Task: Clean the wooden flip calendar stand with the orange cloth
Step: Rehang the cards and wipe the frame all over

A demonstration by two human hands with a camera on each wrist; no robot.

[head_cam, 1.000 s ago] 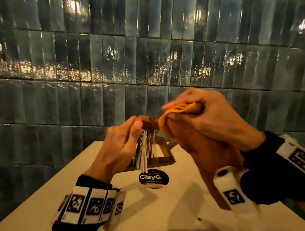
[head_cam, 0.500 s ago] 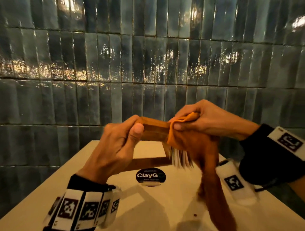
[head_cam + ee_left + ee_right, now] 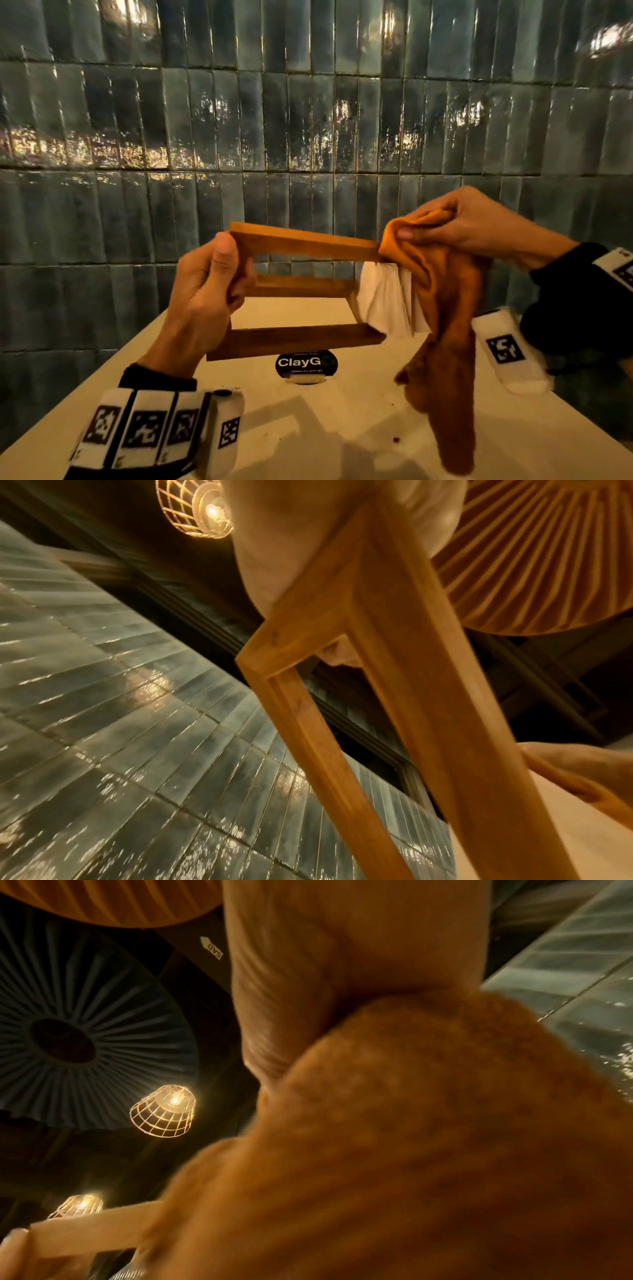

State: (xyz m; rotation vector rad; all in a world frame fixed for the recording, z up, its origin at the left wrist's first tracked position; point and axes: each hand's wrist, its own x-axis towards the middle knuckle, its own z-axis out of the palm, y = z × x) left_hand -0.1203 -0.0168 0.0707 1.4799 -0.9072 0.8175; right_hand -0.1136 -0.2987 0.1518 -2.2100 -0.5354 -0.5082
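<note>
- The stand (image 3: 305, 245) is held in the air above the counter (image 3: 308, 428), lying on its side, its long wooden bars running from left to right. It is an open frame; the tiled wall (image 3: 308, 120) shows through it.
- A bundle of white pages (image 3: 387, 301) hangs from the right end of the stand, partly behind the cloth (image 3: 442, 308).
- A round black sticker (image 3: 306, 364) with the letters "ClayG" lies on the counter under the stand.
- Half a second ago the stand was seen more end-on and looked short; now it is turned so that its whole length shows. The two hands are now further apart, and the pages are more spread.
- One second ago the stand was upright near the counter with the pages between the hands; now it is raised and on its side.
- The left hand (image 3: 205, 291) grips the left end of the stand, thumb on the near face and fingers curled behind it. The left wrist view shows the same frame (image 3: 394, 696) close, with fingers around it.
- The right hand (image 3: 476, 222) pinches the cloth, bunched between thumb and fingers, against the right end of the top bar. The rest of the cloth hangs down toward the counter.
- In the right wrist view the cloth (image 3: 411, 1137) fills most of the picture under the hand (image 3: 342, 961).
</note>
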